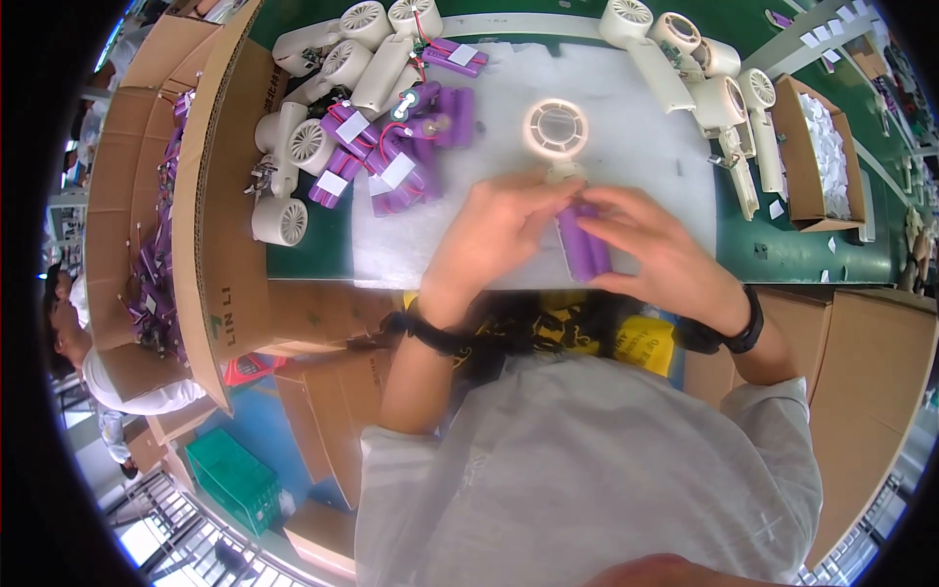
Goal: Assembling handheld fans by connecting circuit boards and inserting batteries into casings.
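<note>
Over the white mat, my right hand (660, 245) curls round a purple battery pack (584, 245), thumb and fingers on its sides. My left hand (499, 225) is closed, its fingertips pinched together at the pack's upper end. They meet beside the neck of a cream handheld fan (556, 129). Whatever the left fingertips hold is hidden and slightly blurred. The fan's round grille lies face up just beyond both hands, and its lower part is covered by the fingers and the pack.
Purple battery packs (386, 161) with red wires pile up left of the hands, beside several cream fans (342, 61). More fan parts (719, 103) lie at the right. A cardboard box (210, 196) of packs borders the left; a smaller box (851, 147) holds white pieces at the right.
</note>
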### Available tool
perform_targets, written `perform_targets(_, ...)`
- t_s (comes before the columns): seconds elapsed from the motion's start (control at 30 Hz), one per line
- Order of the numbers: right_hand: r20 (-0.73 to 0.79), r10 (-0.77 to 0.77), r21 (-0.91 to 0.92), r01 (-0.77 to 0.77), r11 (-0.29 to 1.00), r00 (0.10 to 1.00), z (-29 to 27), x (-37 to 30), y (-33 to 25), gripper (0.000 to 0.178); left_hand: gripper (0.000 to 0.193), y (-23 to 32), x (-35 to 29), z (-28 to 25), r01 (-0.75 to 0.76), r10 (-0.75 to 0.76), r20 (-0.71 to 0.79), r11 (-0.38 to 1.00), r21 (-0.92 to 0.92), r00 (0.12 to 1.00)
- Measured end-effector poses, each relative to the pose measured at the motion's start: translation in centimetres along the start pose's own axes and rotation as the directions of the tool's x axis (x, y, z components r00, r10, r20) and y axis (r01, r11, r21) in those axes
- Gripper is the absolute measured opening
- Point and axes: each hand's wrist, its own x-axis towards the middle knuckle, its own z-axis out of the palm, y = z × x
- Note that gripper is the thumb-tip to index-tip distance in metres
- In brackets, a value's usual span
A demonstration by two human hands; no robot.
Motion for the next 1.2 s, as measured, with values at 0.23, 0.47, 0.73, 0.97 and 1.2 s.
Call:
perform_targets(0.23,0.007,-0.085,-0.135,0.085,0.987,0.996,-0.2,-0.1,0.4,0.049,0.032,0.0,-0.2,0.0,0.021,-0.022,0.021,1.0,0.019,1.0)
perform_targets(0.47,0.008,-0.088,-0.149,0.088,0.985,0.996,-0.1,0.2,0.0,0.039,0.031,0.5,-0.2,0.0,0.05,-0.05,-0.033,0.998,-0.024,0.998)
perform_targets(0.73,0.04,-0.078,-0.211,0.084,0.974,0.996,-0.2,0.5,-0.2,0.037,0.029,0.6,-0.1,0.1,0.1,-0.101,-0.034,0.995,-0.022,0.994)
perform_targets(0.97,-0.014,-0.082,-0.203,0.077,0.976,0.997,0.2,0.5,-0.3,0.036,0.03,0.4,-0.2,0.3,0.077,-0.077,-0.084,0.997,0.004,0.994)
perform_targets(1.2,-0.034,0.089,-0.096,-0.092,0.991,0.995,0.5,0.5,-0.9,0.032,0.046,0.5,0.0,-0.5,0.13,-0.132,0.003,0.973,-0.19,0.991)
